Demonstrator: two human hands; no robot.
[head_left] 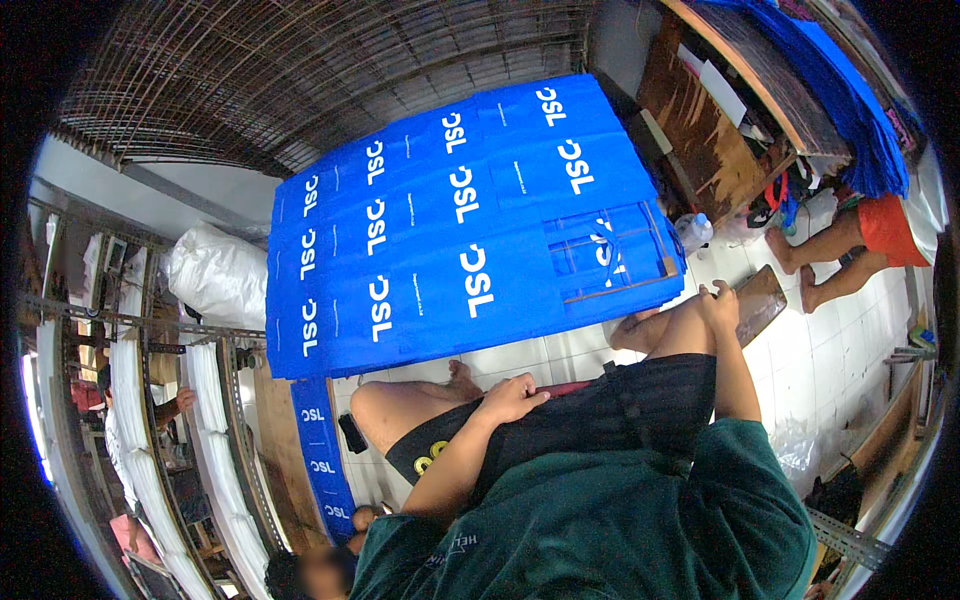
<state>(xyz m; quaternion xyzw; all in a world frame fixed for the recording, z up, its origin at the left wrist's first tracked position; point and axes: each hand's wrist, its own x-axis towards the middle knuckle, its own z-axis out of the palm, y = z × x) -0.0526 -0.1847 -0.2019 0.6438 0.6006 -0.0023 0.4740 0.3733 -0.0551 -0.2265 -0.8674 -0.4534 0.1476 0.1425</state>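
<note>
My left hand (514, 398) rests on my lap over the black shorts (640, 400), fingers loosely laid out, with no object visible in it. On my right knee lies my right hand (720, 306); thumb and fingers are bent but apart, and I see nothing held. In front of me a broad layer of blue sheets (430, 265) with white repeated print covers a low surface. A thin rectangular frame (671, 266) lies on the sheets' near right corner, printed blue showing through it. Neither hand touches the sheets or the frame.
A wire rack (330, 70) stands beyond the sheets. Left are metal shelves with white stacks (207, 390) and a white plastic bundle (212, 270). A clear jug (693, 232) sits by the right corner. A person in orange shorts (888, 235) is at right; others are at left.
</note>
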